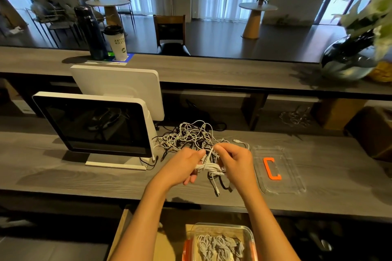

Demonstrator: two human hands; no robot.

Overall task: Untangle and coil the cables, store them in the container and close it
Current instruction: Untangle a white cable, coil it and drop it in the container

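Left hand (186,165) and right hand (235,161) both gripping a white cable bundle (210,168) above the tabletop (63,176), tangled cables (191,135) just behind, clear lid (277,169) right, monitor (95,125) left, open container (220,243) holding coiled cables below the near edge

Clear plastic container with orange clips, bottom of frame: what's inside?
Several coiled white cables lie inside the clear plastic container with orange clips. Its lower part runs out of frame, so the full contents cannot be seen.
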